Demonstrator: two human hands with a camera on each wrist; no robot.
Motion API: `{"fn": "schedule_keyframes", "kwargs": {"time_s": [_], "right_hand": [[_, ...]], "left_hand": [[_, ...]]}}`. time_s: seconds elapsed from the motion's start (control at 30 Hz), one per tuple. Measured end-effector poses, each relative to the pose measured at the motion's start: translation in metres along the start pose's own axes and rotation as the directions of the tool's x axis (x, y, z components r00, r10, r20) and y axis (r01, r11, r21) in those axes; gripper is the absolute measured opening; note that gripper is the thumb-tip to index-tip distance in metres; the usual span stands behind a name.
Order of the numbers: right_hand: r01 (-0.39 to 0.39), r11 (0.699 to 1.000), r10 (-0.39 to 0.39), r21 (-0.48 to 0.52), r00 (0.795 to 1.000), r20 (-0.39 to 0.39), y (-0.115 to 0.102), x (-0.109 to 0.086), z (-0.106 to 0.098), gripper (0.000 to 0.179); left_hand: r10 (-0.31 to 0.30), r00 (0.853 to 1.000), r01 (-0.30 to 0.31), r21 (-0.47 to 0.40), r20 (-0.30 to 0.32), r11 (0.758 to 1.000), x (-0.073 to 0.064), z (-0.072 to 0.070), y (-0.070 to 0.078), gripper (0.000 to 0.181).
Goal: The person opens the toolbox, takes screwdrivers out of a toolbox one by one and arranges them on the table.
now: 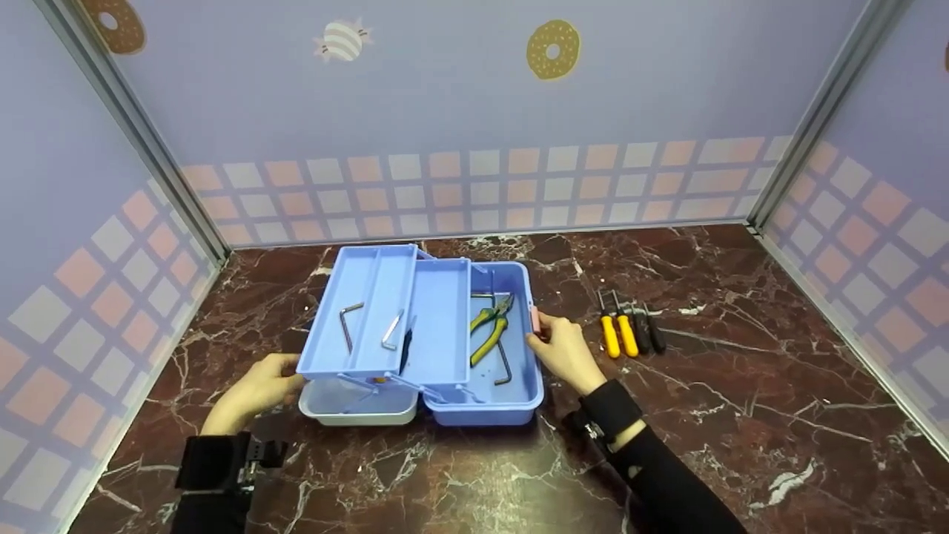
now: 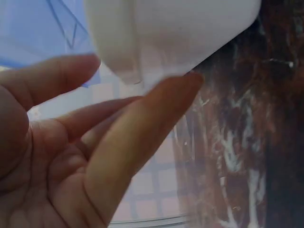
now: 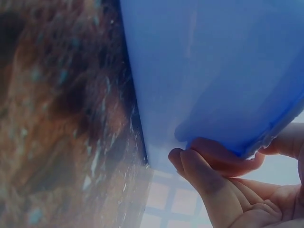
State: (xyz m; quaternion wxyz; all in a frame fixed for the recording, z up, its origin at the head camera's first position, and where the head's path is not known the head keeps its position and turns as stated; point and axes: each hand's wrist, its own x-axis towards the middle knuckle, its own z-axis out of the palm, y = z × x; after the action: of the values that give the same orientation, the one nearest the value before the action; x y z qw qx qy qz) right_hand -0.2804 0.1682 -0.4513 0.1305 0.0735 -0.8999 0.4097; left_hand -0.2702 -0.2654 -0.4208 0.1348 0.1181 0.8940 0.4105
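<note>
A blue toolbox (image 1: 482,417) stands open, its stepped trays (image 1: 441,319) spread leftward over the whitish lid (image 1: 359,419). My left hand (image 1: 259,389) is at the lid's left side; in the left wrist view, thumb and fingers (image 2: 137,133) lie on either side of the lid's edge (image 2: 114,38). At the box's right wall my right hand (image 1: 567,348) pinches a pink latch (image 1: 535,319), seen close in the right wrist view (image 3: 223,159). Inside the box are yellow-green pliers (image 1: 489,341) and a dark hex key (image 1: 505,363).
Two hex keys, one dark (image 1: 345,326) and one silver (image 1: 393,330), lie in the upper tray. To the right, screwdrivers with yellow handles (image 1: 609,337) and black handles (image 1: 656,337) lie on the marbled tabletop (image 1: 741,393). Patterned panels (image 1: 474,111) enclose the back and sides.
</note>
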Motion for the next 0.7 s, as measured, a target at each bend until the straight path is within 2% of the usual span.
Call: {"fn": "schedule_keyframes", "kwargs": {"time_s": [0.13, 0.37, 0.5, 0.7], "right_hand": [[0.002, 1.0, -0.003, 0.027, 1.0, 0.024, 0.0, 0.0, -0.001, 0.039], [-0.02, 0.997, 0.014, 0.069, 0.996, 0.086, 0.003, 0.002, -0.004, 0.043], [-0.059, 0.991, 0.04, 0.124, 0.988, 0.151, 0.006, 0.003, -0.008, 0.048], [-0.129, 0.965, 0.071, 0.228, 0.967, 0.246, 0.012, 0.006, -0.016, 0.052]], "left_hand": [[0.045, 0.998, -0.044, -0.029, 0.041, 0.999, 0.005, 0.001, -0.007, 0.03], [0.055, 0.997, -0.055, -0.01, 0.047, 0.998, 0.008, 0.0, -0.011, 0.028], [0.043, 0.999, -0.043, 0.045, 0.003, 0.998, 0.006, 0.0, -0.005, 0.027], [0.027, 0.997, -0.023, 0.069, -0.069, 0.997, 0.001, 0.0, 0.011, 0.03]]}}
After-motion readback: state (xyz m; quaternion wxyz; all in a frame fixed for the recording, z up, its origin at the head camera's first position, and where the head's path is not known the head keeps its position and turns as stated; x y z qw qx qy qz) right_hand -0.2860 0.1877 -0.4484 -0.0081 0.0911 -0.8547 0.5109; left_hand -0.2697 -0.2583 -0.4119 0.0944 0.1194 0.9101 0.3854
